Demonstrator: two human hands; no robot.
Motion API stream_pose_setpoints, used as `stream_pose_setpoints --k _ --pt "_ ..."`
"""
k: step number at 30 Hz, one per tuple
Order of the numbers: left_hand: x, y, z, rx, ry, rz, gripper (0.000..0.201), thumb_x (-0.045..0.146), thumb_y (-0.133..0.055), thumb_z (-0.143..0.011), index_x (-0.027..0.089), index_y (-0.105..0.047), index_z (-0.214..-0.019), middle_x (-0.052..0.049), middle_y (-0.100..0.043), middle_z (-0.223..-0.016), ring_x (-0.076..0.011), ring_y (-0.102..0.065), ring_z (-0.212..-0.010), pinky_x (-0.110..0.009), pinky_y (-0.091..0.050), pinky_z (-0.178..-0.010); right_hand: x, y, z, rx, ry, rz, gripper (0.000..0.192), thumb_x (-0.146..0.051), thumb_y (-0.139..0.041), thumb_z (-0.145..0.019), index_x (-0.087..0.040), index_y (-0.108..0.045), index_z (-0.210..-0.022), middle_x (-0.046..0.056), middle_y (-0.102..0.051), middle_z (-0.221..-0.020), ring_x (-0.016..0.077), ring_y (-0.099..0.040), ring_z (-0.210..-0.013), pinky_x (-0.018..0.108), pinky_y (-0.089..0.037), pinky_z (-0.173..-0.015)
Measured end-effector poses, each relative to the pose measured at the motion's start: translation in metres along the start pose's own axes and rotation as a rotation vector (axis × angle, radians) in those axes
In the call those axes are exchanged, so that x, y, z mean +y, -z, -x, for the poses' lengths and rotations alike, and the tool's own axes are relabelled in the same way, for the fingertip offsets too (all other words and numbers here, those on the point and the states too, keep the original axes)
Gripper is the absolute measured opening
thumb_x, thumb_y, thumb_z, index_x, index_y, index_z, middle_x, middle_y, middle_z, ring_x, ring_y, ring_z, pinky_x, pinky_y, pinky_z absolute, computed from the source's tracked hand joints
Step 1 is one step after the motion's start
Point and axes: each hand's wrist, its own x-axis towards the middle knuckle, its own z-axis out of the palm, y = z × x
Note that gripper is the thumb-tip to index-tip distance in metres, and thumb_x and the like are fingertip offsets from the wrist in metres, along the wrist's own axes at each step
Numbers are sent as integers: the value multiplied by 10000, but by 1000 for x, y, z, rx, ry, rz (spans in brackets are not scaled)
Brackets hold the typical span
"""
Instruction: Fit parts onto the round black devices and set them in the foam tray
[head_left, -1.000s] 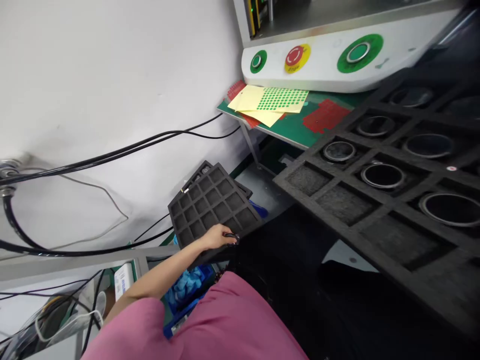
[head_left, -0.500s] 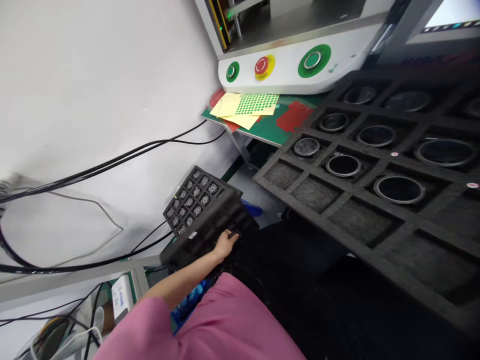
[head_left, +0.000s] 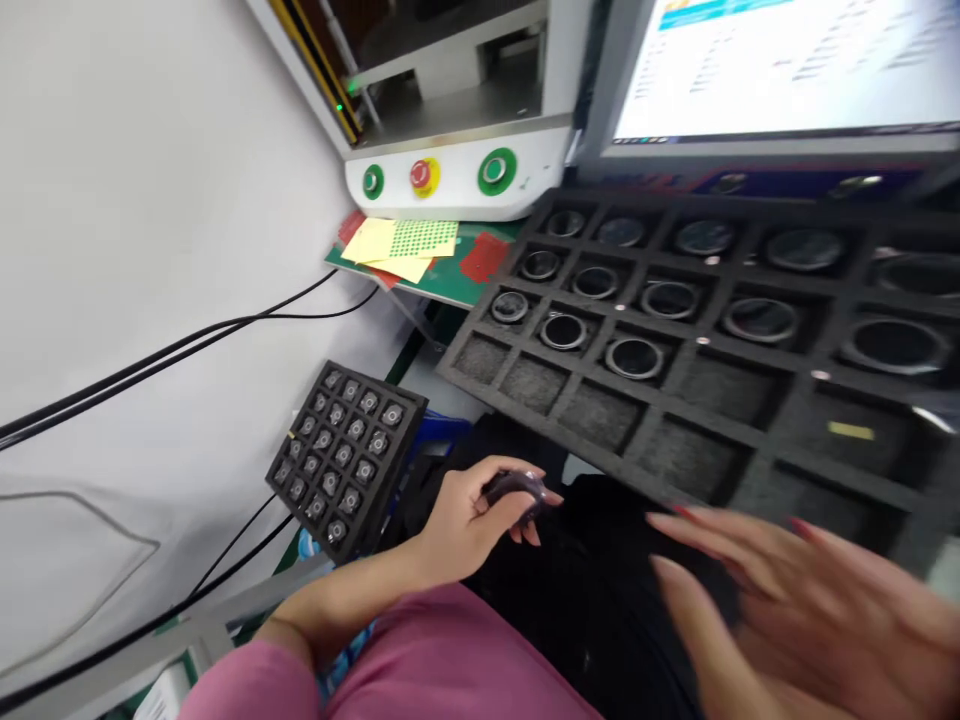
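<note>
black cables (head_left: 251, 319) run along the white wall (head_left: 150, 150) at the far left. near it, a small foam tray (head_left: 327, 461) leans at a tilt, round-centred parts seated in its compartments. pale yellow sheets (head_left: 405, 247), one covered in green dots, lie beneath a white panel (head_left: 459, 196) bearing green buttons and a red knob. the left hand (head_left: 472, 512) grasps a dark, glossy piece (head_left: 510, 487) between thumb and fingers, just short of the large foam tray (head_left: 727, 388), where dark ringed discs sit in rows. the right hand (head_left: 817, 610), blurred, is ungripped, fingers extended by that tray's near edge; a lit monitor (head_left: 787, 80) stands behind.
</note>
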Motion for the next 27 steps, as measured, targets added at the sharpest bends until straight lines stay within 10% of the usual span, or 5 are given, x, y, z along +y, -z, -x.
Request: stream_pose_setpoints --k 6,15,17,21,27 --pt "14 -20 -13 -236 -141 -259 259 303 -692 -846 158 -629 -1051 -108 -778 -972 -189 -736 -817 -258 -554 -730 1 -24 1 -40 93 87 464 -141 -732 -819 -270 -553 -1228 25 -694 -1044 152 -723 -883 315 -607 -864" --pt "4 -30 -27 -170 -221 -443 204 237 -647 -837 207 -642 -1038 -38 -782 -845 -165 -731 -674 -225 -541 -605 -20 -19 21 -3 254 104 492 -13 -670 -799 -261 -594 -1217 -2 -710 -837 164 -724 -805 310 -643 -767" --pt "3 -33 -33 -150 -171 -401 169 215 -638 -827 220 -640 -996 -31 -789 -886 -162 -742 -681 -232 -564 -631 -24 -8 16 45 288 88 506 -5 -688 -779 -273 -613 -1201 -1 -700 -794 178 -719 -774 320 -643 -721" --pt "9 -34 -42 -210 -98 -242 152 207 -634 -818 206 -634 -969 -33 -785 -890 -143 -736 -627 -220 -570 -606 -8 41 -28 608 169 96 430 -71 -854 -638 -240 -669 -987 32 -673 -868 168 -698 -782 301 -597 -683" --pt "19 -30 -44 -258 61 -22 191 176 -681 -745 159 -631 -929 -62 -772 -847 -114 -682 -538 -198 -531 -535 46 90 -85 532 -155 88 400 -194 -901 -542 -162 -643 -847 87 -684 -783 165 -666 -565 321 -568 -575"
